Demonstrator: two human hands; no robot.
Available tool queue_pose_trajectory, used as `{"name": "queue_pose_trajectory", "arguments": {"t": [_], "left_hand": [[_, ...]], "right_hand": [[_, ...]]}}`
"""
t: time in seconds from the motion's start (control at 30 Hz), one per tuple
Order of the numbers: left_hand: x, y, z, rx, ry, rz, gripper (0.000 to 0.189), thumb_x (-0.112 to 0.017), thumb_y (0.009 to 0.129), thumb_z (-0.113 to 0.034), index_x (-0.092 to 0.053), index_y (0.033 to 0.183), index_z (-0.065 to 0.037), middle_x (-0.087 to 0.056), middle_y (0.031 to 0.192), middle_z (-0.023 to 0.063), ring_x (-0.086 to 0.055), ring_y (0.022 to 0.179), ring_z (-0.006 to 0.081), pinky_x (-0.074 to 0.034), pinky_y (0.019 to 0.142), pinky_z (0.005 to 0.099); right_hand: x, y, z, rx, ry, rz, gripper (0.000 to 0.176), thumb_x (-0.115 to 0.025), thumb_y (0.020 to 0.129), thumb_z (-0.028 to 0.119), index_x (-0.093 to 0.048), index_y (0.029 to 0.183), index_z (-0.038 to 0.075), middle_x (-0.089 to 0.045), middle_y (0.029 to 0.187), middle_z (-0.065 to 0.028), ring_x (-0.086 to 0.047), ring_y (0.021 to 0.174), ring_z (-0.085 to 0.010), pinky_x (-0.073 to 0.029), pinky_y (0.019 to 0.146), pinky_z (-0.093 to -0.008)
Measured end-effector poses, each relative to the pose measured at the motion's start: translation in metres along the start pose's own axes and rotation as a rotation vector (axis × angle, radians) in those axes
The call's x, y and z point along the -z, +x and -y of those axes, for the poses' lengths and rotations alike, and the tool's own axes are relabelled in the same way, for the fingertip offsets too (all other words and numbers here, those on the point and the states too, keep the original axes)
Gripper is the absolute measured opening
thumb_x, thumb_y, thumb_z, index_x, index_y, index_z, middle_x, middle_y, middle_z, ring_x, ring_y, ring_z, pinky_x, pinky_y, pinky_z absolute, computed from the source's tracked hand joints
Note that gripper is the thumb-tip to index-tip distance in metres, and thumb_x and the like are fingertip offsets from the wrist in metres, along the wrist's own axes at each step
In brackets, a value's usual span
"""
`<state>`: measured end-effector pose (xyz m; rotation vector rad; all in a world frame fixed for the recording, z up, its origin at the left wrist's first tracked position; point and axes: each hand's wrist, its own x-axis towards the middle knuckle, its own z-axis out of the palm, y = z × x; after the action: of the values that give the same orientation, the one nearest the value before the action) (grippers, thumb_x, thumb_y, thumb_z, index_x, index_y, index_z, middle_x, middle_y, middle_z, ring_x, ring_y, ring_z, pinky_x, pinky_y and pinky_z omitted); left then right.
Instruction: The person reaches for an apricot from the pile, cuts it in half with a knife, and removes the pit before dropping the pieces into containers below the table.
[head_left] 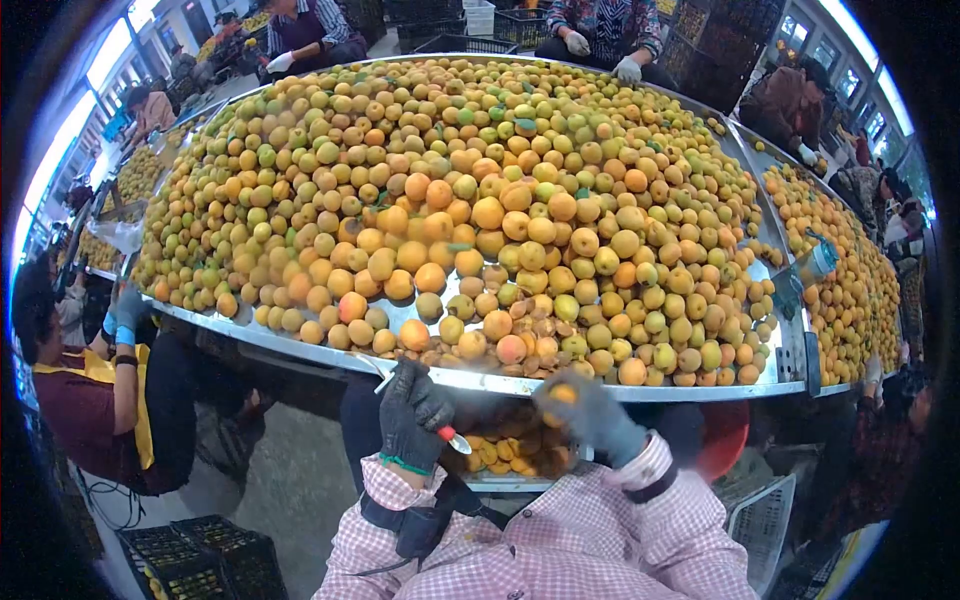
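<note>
A broad metal table (690, 393) with a raised, pale rim fills most of the view, and on it lies a great heap of fruit (450, 200). They are round, smooth-looking and thickly piled, running from green and dull yellow at the back and sides to a warmer orange in the middle, a few at the near edge blushed red. Small leaves sit among them. Close to the near rim the pile thins to bare metal and a scatter of brownish scraps (535, 340).

Of the containers, the black slatted crates (240, 545) at lower left are the biggest nearby, with yellow fruit showing through the slats of one. At lower right stands a white crate (765, 520); its contents I cannot make out. A red tub (725, 440) is partly hidden behind the right sleeve. Below the rim, between the hands, a tray (510, 485) holds orange fruit pieces, cut faces showing on some.

The right hand (600, 420), in a grey glove and blurred, is above and beside that tray — its fingers bent round one orange fruit (565, 393). The left hand (408, 410), in a dark glove, has its fingers curled together on a small red-handled tool (447, 434), whose shiny metal tip points toward the tray.
</note>
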<state>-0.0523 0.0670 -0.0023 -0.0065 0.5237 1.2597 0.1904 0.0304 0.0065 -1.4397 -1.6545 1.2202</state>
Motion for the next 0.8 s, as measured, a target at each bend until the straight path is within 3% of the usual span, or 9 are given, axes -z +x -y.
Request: {"name": "queue_pose_trajectory", "arguments": {"t": [0.07, 0.2, 0.27, 0.43, 0.6, 0.67, 0.7, 0.73, 0.8], "left_hand": [[0.020, -0.001, 0.000, 0.082, 0.126, -0.001, 0.021, -0.045, 0.096, -0.026, -0.046, 0.077, -0.016, -0.029, 0.054, -0.0074, -0.026, 0.039, 0.0046, -0.022, 0.035, 0.0205], [0.031, -0.006, 0.002, 0.147, 0.092, 0.061, 0.022, -0.044, 0.096, -0.027, -0.045, 0.077, -0.016, -0.029, 0.054, -0.0069, -0.028, 0.039, 0.0055, -0.025, 0.035, 0.0207], [0.032, -0.008, 0.001, 0.135, 0.139, 0.051, 0.022, -0.044, 0.096, -0.027, -0.045, 0.077, -0.016, -0.030, 0.054, -0.0066, -0.029, 0.040, 0.0059, -0.026, 0.035, 0.0210], [0.038, -0.010, 0.005, 0.213, 0.183, 0.018, 0.022, -0.048, 0.094, -0.025, -0.045, 0.075, -0.016, -0.033, 0.055, -0.0054, -0.033, 0.040, 0.0069, -0.028, 0.036, 0.0224], [0.014, -0.022, 0.020, 0.181, 0.796, -0.149, 0.016, -0.059, 0.088, -0.022, -0.052, 0.078, -0.012, -0.041, 0.056, -0.0056, -0.035, 0.040, 0.0056, -0.029, 0.035, 0.0229], [0.019, -0.021, 0.018, 0.208, 0.803, -0.146, 0.014, -0.062, 0.086, -0.019, -0.053, 0.081, -0.009, -0.045, 0.059, -0.0038, -0.041, 0.042, 0.0069, -0.033, 0.037, 0.0223], [0.012, -0.023, 0.015, 0.234, 0.910, -0.098, 0.014, -0.064, 0.084, -0.019, -0.056, 0.086, -0.008, -0.049, 0.062, -0.0035, -0.043, 0.044, 0.0063, -0.035, 0.039, 0.0212], [0.010, -0.027, 0.014, 0.266, 1.018, -0.051, 0.017, -0.067, 0.082, -0.020, -0.059, 0.090, -0.007, -0.052, 0.066, -0.0032, -0.045, 0.047, 0.0058, -0.037, 0.041, 0.0201], [0.027, -0.021, 0.025, 0.237, 1.111, 0.013, 0.022, -0.068, 0.081, -0.019, -0.059, 0.096, -0.006, -0.058, 0.070, 0.0022, -0.057, 0.054, 0.0132, -0.045, 0.047, 0.0249]], "right_hand": [[-0.034, -0.023, -0.013, -0.184, -0.289, 0.220, 0.021, -0.059, 0.084, 0.024, -0.057, 0.097, 0.008, -0.059, 0.103, -0.0126, -0.060, 0.087, -0.0310, -0.049, 0.072, -0.0395], [-0.056, -0.034, -0.019, -0.204, -0.701, 0.335, 0.024, -0.059, 0.083, 0.024, -0.056, 0.102, 0.008, -0.059, 0.100, -0.0128, -0.060, 0.087, -0.0312, -0.049, 0.073, -0.0393], [-0.051, -0.031, -0.010, 0.208, -0.696, 0.138, 0.029, -0.062, 0.080, 0.025, -0.056, 0.105, 0.011, -0.061, 0.089, -0.0118, -0.061, 0.083, -0.0304, -0.047, 0.070, -0.0409], [-0.025, 0.051, 0.021, 0.304, -0.734, -0.240, 0.035, -0.069, 0.073, 0.028, -0.057, 0.100, 0.010, -0.059, 0.080, -0.0081, -0.059, 0.078, -0.0305, -0.046, 0.068, -0.0417], [-0.032, 0.088, 0.011, 0.078, -0.892, -0.079, 0.047, -0.076, 0.063, 0.030, -0.058, 0.100, 0.007, -0.061, 0.081, -0.0117, -0.059, 0.079, -0.0312, -0.046, 0.068, -0.0409], [-0.023, 0.077, 0.013, 0.316, -0.602, -0.172, 0.046, -0.075, 0.067, 0.030, -0.058, 0.103, 0.006, -0.063, 0.083, -0.0116, -0.061, 0.083, -0.0272, -0.048, 0.072, -0.0382], [-0.019, 0.068, 0.007, 0.175, -0.246, -0.104, 0.045, -0.069, 0.076, 0.027, -0.054, 0.113, 0.006, -0.061, 0.091, -0.0116, -0.061, 0.088, -0.0243, -0.050, 0.075, -0.0344], [-0.018, 0.056, 0.006, 0.167, -0.243, -0.098, 0.045, -0.069, 0.076, 0.027, -0.054, 0.113, 0.006, -0.061, 0.091, -0.0116, -0.061, 0.088, -0.0243, -0.050, 0.075, -0.0344], [-0.013, 0.027, 0.016, 0.091, 0.464, 0.171, 0.042, -0.058, 0.086, 0.022, -0.045, 0.122, 0.006, -0.057, 0.103, -0.0114, -0.060, 0.093, -0.0223, -0.052, 0.077, -0.0315]]}}
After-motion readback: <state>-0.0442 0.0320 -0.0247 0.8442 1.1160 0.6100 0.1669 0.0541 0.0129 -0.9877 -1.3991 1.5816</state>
